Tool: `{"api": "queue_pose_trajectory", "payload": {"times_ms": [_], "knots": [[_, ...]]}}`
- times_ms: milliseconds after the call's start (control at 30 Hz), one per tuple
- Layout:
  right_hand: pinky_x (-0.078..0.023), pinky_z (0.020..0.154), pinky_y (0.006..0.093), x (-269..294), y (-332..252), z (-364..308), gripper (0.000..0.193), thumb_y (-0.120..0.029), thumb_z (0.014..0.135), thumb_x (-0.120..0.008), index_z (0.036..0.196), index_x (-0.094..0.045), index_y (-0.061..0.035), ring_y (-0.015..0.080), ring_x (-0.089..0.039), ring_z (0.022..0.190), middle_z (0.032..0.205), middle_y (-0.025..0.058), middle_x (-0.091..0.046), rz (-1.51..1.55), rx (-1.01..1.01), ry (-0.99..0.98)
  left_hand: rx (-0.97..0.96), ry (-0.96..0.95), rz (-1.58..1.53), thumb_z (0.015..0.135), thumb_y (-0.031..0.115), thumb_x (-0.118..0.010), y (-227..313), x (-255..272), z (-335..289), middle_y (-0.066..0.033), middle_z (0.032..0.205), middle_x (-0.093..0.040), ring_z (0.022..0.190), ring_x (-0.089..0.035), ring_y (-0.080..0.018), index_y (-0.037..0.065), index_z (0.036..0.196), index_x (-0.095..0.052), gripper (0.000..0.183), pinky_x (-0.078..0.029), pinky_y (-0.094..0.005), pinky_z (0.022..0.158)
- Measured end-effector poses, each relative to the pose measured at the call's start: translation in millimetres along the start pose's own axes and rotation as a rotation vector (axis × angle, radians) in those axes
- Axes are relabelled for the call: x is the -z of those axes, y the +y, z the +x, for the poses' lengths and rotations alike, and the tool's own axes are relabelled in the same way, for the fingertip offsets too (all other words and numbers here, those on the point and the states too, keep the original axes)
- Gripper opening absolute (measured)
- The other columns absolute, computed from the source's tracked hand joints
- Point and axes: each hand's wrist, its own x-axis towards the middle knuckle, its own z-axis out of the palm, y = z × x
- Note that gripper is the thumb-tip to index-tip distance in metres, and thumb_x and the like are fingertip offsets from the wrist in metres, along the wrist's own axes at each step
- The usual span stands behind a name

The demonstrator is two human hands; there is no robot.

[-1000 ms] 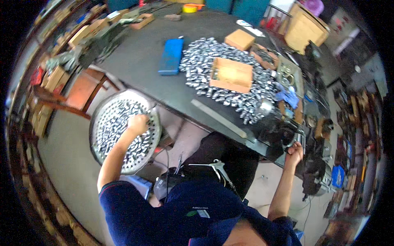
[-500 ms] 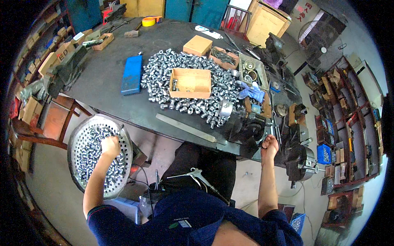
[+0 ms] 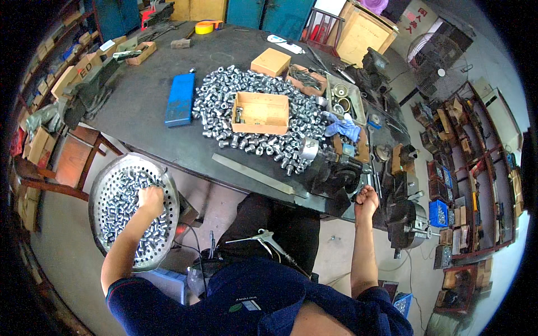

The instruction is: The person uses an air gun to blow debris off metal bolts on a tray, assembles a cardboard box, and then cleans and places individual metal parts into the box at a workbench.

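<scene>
The left hand (image 3: 150,200) is closed over small metal sleeves (image 3: 126,210) in the perforated pan (image 3: 101,185) at nine o'clock; only a few should be gathered. The right hand (image 3: 366,200) is fisted at the table (image 3: 140,120) edge, contents unclear.

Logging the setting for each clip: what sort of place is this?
Most likely a small metalworking shop. A dark workbench carries a heap of small metal sleeves, a bench machine stands at its edge, and shelves of parts line the wall.
</scene>
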Motion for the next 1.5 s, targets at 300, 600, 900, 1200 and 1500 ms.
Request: {"api": "queue_pose_trajectory", "payload": {"times_ms": [300,600,900,1200,1500], "knots": [[-0.024,0.041,0.0208,-12.3,-1.6,-8.3,0.011,-0.013,0.084,-0.045,0.084,-0.05,-0.0033,0.0071,-0.031,0.045,0.065,0.0014,-0.046,0.012,0.007,0.002,0.083,0.023,-0.056,0.064,0.013,-0.061,-9.0,-12.2,4.2,-0.0109,0.081,-0.065,0.079,-0.064,-0.0248,0.009,0.077,-0.066,0.015,-0.05,-0.0347,0.066],[-0.025,0.041,0.0199,-10.2,-3.0,-8.0,0.014,-0.013,0.086,-0.042,0.086,-0.051,-0.0025,0.0072,-0.031,0.045,0.066,0.0014,-0.046,0.036,-0.02,0.02,0.043,0.249,-1.597,0.074,0.008,-0.056,6.1,24.2,16.6,-0.0095,0.071,-0.063,0.056,-0.056,-0.0124,-0.004,0.084,-0.064,0.018,-0.046,-0.0244,0.052],[-0.025,0.04,0.0194,-11.2,-2.3,-5.2,0.012,-0.016,0.086,-0.043,0.084,-0.047,-0.0053,0.0061,-0.031,0.046,0.064,-0.0008,-0.043,-0.012,0.002,0.065,-0.739,-0.013,-1.942,0.077,-0.001,-0.061,203.2,163.5,63.7,-0.0093,0.078,-0.063,0.063,-0.061,-0.0134,-0.008,0.09,-0.06,0.015,-0.05,-0.0237,0.059],[-0.025,0.04,0.0203,-11.6,-0.3,-10.4,0.015,-0.016,0.086,-0.044,0.082,-0.05,-0.0026,0.0068,-0.032,0.044,0.064,0.0017,-0.048,-0.013,0.016,0.089,-0.755,-0.102,-1.874,0.074,-0.005,-0.062,229.3,185.5,88.3,-0.0104,0.075,-0.063,0.063,-0.062,-0.0148,-0.008,0.085,-0.062,0.011,-0.048,-0.0247,0.057],[-0.023,0.039,0.0208,-35.3,-39.3,-28.2,0.009,-0.008,0.08,-0.042,0.082,-0.05,-0.0046,0.007,-0.03,0.044,0.064,0.0008,-0.047,-0.11,-0.023,0.107,-0.801,-0.064,-1.815,0.074,-0.007,-0.061,228.3,184.3,90.6,-0.0102,0.079,-0.064,0.07,-0.063,-0.0139,-0.007,0.088,-0.061,0.014,-0.051,-0.024,0.064]]}}
